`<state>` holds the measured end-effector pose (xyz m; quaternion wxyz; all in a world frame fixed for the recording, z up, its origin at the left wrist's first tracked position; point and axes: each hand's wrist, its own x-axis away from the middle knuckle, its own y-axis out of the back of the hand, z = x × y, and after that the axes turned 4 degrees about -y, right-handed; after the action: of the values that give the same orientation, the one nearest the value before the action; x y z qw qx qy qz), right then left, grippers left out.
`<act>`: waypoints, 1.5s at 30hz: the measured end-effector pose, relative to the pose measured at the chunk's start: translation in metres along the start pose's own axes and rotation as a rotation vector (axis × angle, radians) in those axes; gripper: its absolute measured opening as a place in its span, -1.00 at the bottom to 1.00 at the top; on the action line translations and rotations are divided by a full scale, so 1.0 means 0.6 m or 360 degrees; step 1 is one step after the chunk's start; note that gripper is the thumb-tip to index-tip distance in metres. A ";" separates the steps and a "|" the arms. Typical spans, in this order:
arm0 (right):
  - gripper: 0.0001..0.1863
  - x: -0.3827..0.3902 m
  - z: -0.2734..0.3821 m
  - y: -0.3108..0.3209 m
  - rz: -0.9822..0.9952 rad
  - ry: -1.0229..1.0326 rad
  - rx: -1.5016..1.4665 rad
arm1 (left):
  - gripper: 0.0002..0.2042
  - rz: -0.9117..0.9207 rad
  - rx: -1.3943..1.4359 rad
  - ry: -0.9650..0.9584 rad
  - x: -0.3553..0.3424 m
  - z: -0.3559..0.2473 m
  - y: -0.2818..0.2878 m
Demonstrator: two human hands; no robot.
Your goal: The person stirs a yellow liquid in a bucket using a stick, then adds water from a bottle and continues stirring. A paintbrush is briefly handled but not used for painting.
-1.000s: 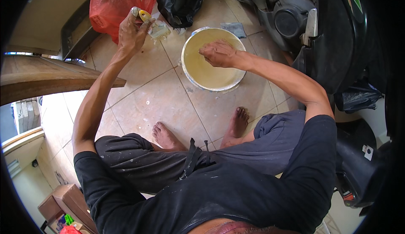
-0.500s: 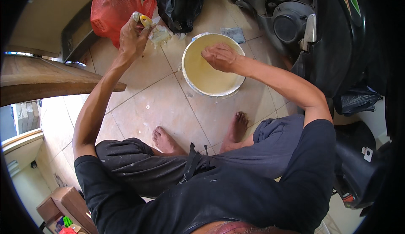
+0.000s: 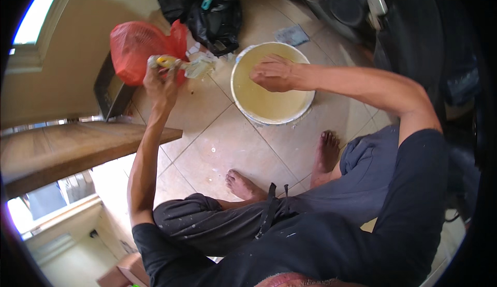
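My left hand (image 3: 161, 82) is raised at the upper left, thumb and fingers closed around the yellow handle of a paintbrush (image 3: 166, 60). The brush's pale, paint-caked end points right, above the floor. At the upper middle stands a white-rimmed bucket (image 3: 243, 105) with pale yellow paint (image 3: 274, 103) inside. My right hand (image 3: 274, 73) reaches over its rim into the opening, back of the hand upward. Its fingers are curled, and whatever they may hold is hidden beneath the hand.
Beyond the brush lie a red plastic bag (image 3: 135, 48) and black plastic bags (image 3: 215, 23). A flat grey-blue packet (image 3: 292, 35) is behind the bucket. A dark motorbike (image 3: 347, 7) stands at the right; a wooden ledge (image 3: 93, 144) juts in from the left. My bare feet (image 3: 246, 184) rest on the tiles.
The whole view has shifted and turned. My left hand has tipped the paintbrush so that it lies more level, pointing right. My right hand stays over the bucket.
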<state>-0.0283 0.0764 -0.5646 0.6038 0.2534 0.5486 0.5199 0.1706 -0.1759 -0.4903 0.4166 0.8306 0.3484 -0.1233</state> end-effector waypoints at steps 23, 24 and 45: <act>-0.85 -0.016 0.041 0.083 0.0957 -0.0094 -0.0072 | -0.82 0.0039 0.0066 0.0049 0.005 0.002 0.012; -0.86 -0.025 0.051 0.093 0.1131 -0.0161 -0.0109 | -0.80 0.0028 0.0106 0.0095 0.004 0.002 0.013; -0.88 0.002 0.021 0.021 0.0109 0.0027 -0.0023 | -0.83 0.0044 0.0175 0.0024 -0.001 0.013 0.002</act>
<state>-0.0214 0.0847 -0.5508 0.5827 0.2632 0.5411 0.5463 0.1716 -0.1824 -0.4942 0.3694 0.8578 0.3328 -0.1303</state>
